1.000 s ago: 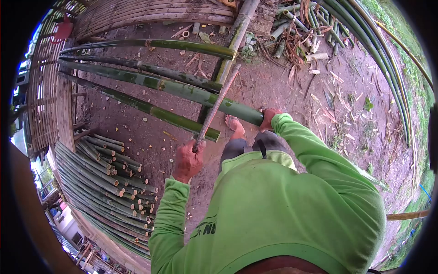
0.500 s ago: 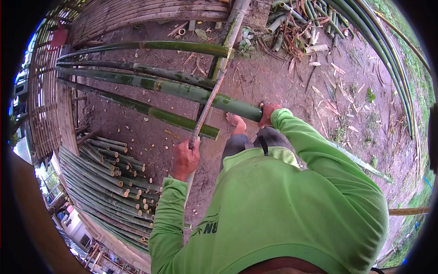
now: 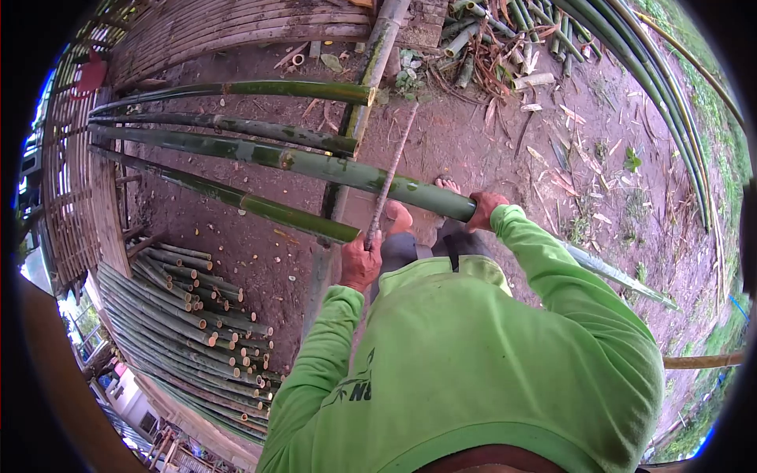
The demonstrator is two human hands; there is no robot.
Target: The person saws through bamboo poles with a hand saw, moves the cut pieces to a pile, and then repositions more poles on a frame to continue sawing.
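My left hand is closed round the lower end of a long thin stick, which slants up across a thick green bamboo pole. Against the near end of that pole, my right hand is closed with its fingers wrapped over the rim. Just left of my left hand ends a second green bamboo piece. Two more green pieces lie farther up, resting across a slanting bamboo support.
Stacked cut bamboo poles fill the lower left. A slatted bamboo platform stands at the top. Bamboo offcuts and dry scraps cover ground at the upper right, near long curved poles. My bare feet are below the pole.
My left hand and the stick have moved right, and the stick now stands steeper across the pole. My right hand has shifted right with the pole's end.
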